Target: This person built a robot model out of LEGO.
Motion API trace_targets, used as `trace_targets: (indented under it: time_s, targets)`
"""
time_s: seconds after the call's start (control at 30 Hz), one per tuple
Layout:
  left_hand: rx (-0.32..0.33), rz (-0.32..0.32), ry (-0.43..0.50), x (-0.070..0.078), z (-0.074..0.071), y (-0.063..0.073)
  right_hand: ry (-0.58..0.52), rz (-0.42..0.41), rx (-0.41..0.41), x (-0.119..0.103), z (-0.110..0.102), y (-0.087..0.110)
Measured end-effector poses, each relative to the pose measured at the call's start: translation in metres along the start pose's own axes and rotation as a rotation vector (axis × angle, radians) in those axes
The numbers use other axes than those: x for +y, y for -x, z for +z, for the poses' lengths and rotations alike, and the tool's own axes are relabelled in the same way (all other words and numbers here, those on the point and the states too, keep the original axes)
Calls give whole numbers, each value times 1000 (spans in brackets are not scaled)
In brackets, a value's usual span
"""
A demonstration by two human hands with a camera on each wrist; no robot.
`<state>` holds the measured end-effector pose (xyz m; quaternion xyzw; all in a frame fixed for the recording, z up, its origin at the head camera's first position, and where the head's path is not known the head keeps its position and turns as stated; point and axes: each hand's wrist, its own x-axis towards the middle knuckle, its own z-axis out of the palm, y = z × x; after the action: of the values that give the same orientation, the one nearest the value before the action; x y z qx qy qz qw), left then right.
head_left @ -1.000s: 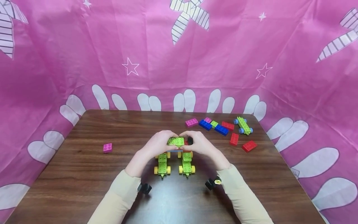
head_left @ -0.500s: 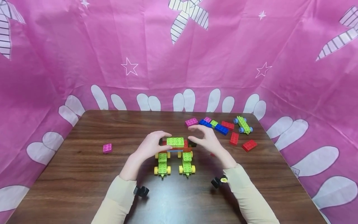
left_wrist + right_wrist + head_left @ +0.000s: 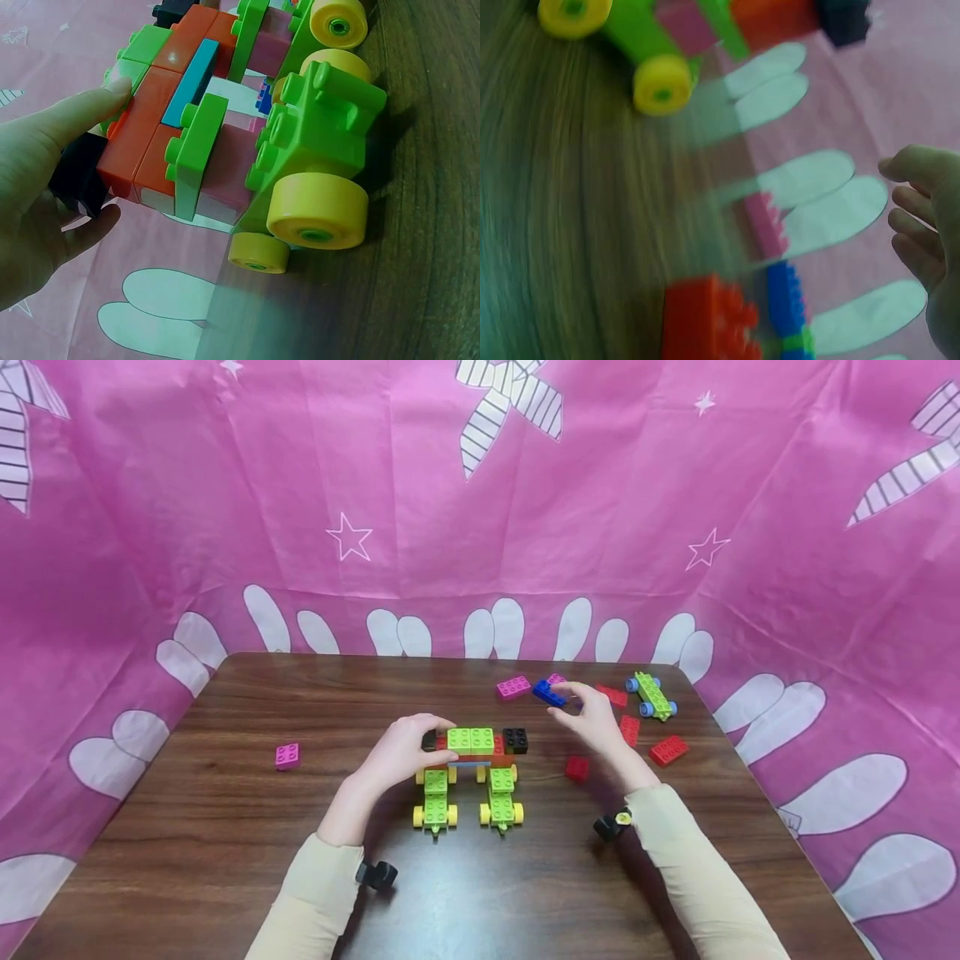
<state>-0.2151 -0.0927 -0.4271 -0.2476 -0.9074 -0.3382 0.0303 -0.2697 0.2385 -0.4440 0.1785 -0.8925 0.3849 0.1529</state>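
A toy-brick build (image 3: 470, 741) stands on two green wheeled bases (image 3: 436, 811) with yellow wheels. It has red bricks across its middle, two light green bricks on top, and a black brick (image 3: 515, 740) at each end. My left hand (image 3: 403, 750) grips the build's left end. In the left wrist view, the thumb (image 3: 86, 105) lies against a green top brick, and the fingers curl round by the black end brick. My right hand (image 3: 595, 720) holds nothing, its fingers loosely bent. In the head view it overlaps the loose bricks at the back right.
Pink (image 3: 513, 688), blue (image 3: 549, 693) and red (image 3: 669, 750) bricks lie at the back right, beside a green base (image 3: 652, 697) with blue wheels. A small red brick (image 3: 577, 768) sits right of the build; a pink one (image 3: 287, 756) lies at left.
My right hand has left the build and moved right and back toward the loose bricks, uncovering the right black brick. My left hand stays at the build's left end.
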Motion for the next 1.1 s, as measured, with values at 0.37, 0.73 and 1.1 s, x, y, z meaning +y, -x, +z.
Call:
trace_targets:
  time_s: [0.37, 0.73, 1.1]
  targets:
    - [0, -38, 0, 0, 1, 1, 90, 112, -123, 40, 4, -24]
    - [-9, -51, 24, 0, 2, 2, 145, 197, -221, 62, 13, -43]
    - [-21, -49, 33, -1, 1, 1, 171, 226, -279, 69, 17, -53]
